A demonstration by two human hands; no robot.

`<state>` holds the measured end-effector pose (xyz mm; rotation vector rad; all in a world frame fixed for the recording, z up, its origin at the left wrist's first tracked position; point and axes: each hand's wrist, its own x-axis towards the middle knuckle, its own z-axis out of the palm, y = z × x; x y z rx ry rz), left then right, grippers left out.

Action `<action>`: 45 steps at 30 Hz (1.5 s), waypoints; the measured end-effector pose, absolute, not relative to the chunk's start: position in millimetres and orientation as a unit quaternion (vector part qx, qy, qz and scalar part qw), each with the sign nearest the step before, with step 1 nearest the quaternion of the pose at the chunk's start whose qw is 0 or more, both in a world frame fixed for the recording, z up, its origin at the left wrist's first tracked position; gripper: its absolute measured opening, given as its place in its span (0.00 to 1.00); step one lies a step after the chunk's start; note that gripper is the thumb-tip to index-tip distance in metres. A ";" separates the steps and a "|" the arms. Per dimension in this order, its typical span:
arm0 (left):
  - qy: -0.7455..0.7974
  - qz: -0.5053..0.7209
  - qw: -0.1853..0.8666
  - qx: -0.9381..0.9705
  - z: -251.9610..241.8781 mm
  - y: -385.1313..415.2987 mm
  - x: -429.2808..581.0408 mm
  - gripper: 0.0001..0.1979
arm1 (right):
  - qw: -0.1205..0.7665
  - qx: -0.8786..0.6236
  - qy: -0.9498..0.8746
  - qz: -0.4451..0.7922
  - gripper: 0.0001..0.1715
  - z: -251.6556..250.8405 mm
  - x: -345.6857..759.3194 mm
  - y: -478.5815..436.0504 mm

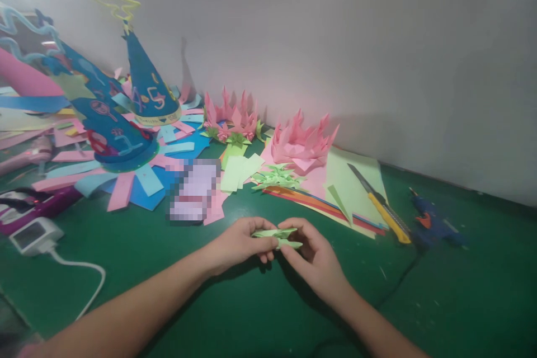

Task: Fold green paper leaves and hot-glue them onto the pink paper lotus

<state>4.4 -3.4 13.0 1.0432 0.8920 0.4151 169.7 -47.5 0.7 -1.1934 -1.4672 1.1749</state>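
Between my two hands is a small piece of folded light green paper [280, 233] with pointed ends, held above the green table. My left hand [245, 241] pinches its left side, thumb across the front. From the other side my right hand [312, 249] grips it between thumb and fingers. Just beyond lies a cluster of similar pale green folded paper pieces [282, 177]. Pink folded paper petals stand in a ring [302, 142] behind that cluster. A second pink petal ring [231, 114] with green leaves stands farther left.
A yellow utility knife [388, 215] lies on green paper sheets [358, 170] at the right, near a blue glue gun [436, 224] with a cord. Blue cone hats [151, 81] and paper strips crowd the left. A blurred phone-like rectangle [195, 190], purple power strip [54, 207] and white charger [36, 236] lie nearer.
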 end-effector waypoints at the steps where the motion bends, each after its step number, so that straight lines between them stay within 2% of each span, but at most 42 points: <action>1: 0.412 0.191 0.754 0.475 13.1 -3.9 5.1 0.17 | 0.447 -0.488 -0.580 0.475 0.10 0.2 169.2 -47.3; 7: 0.403 0.201 0.747 0.488 9.1 -7.5 6.8 0.19 | 0.449 -0.511 -0.531 0.505 0.06 -1.0 166.5 -45.3; 18: 0.399 0.244 0.751 0.465 1.7 -11.0 10.3 0.19 | 0.440 -0.543 -0.532 0.479 0.11 -0.6 164.6 -45.3; 27: 0.417 0.263 0.734 0.467 5.6 -13.9 13.0 0.19 | 0.442 -0.538 -0.549 0.463 0.07 -0.5 166.0 -46.5; 35: 0.428 0.282 0.703 0.494 5.5 -12.7 12.8 0.15 | 0.441 -0.487 -0.530 0.536 0.11 2.6 167.9 -44.8; 45: 0.433 0.278 0.594 0.619 1.1 -14.0 10.8 0.14 | 0.421 -0.533 -0.533 0.505 0.16 1.0 168.7 -43.2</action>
